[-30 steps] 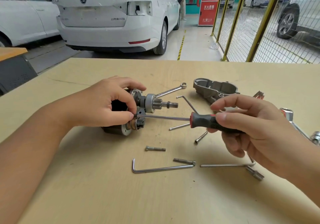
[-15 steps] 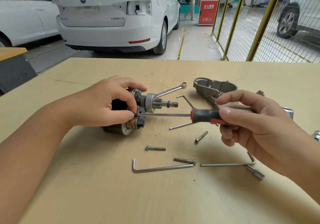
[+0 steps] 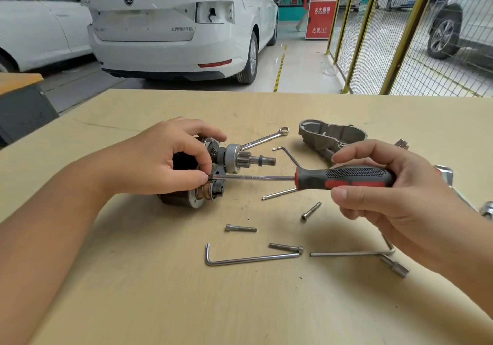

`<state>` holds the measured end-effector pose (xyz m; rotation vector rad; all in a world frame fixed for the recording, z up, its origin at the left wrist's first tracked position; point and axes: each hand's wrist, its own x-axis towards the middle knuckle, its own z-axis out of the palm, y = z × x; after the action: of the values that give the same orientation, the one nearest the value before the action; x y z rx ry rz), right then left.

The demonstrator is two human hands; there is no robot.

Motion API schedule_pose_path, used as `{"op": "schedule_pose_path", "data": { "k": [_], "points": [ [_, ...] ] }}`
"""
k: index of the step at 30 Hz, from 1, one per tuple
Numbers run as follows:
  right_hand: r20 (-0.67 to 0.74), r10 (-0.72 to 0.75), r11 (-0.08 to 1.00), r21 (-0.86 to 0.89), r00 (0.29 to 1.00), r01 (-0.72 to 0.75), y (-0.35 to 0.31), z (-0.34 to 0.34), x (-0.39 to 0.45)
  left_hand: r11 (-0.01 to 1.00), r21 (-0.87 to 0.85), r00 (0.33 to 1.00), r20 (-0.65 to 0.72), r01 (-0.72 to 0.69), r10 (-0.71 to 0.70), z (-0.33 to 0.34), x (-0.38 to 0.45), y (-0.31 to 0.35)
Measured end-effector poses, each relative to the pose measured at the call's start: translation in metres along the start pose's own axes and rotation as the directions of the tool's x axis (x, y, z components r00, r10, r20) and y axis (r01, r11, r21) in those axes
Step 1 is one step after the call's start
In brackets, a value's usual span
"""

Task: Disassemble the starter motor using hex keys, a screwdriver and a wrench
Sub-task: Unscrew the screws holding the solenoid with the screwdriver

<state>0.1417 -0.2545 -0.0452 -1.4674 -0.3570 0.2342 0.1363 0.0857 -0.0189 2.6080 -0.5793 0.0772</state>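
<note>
Head view: starter motor [image 3: 210, 176] lying on table [image 3: 133, 291], gripped by left hand [image 3: 160, 163]; screwdriver [image 3: 344, 178] gripped in right hand [image 3: 394, 192], tip at housing beside left thumb (seating hidden). Likely risk: slipping tip jabbing thumb.

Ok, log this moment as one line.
step: unscrewing | left hand: steadies starter motor, guides tip | right hand: grips screwdriver | loose bolts: table
</note>
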Motion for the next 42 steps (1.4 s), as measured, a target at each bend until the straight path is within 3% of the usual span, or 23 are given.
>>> {"op": "schedule_pose_path", "data": {
  "k": [7, 14, 21, 29, 36, 42],
  "points": [
    [-0.013, 0.074, 0.997, -0.037, 0.997, -0.074, -0.003, 0.005, 0.0, 1.0, 0.005, 1.0, -0.005, 0.0, 0.0, 0.0, 0.0, -0.002],
    [-0.006, -0.025, 0.999, -0.027, 1.0, 0.025, 0.001, -0.002, 0.002, 1.0, 0.013, 1.0, -0.004, -0.002, 0.002, 0.001, 0.0, -0.003],
    [-0.031, 0.087, 0.994, -0.066, 0.996, -0.089, 0.0, 0.003, 0.003, 1.0, 0.007, 1.0, -0.01, -0.002, 0.002, 0.002, 0.001, -0.002],
    [0.009, -0.052, 0.998, -0.037, 0.999, 0.052, 0.004, -0.005, 0.003, 1.0, 0.007, 1.0, -0.006, -0.004, 0.004, 0.002, 0.001, -0.002],
    [-0.006, 0.028, 0.982, -0.187, 1.0, -0.028, 0.0, -0.003, 0.005, 1.0, 0.007, 1.0, -0.001, -0.007, 0.007, 0.003, 0.002, -0.002],
    [0.015, -0.053, 0.998, -0.037, 0.999, 0.053, 0.003, -0.008, 0.005, 1.0, 0.027, 1.0, 0.004, -0.014, 0.014, 0.003, 0.002, -0.004]
  ]
}}
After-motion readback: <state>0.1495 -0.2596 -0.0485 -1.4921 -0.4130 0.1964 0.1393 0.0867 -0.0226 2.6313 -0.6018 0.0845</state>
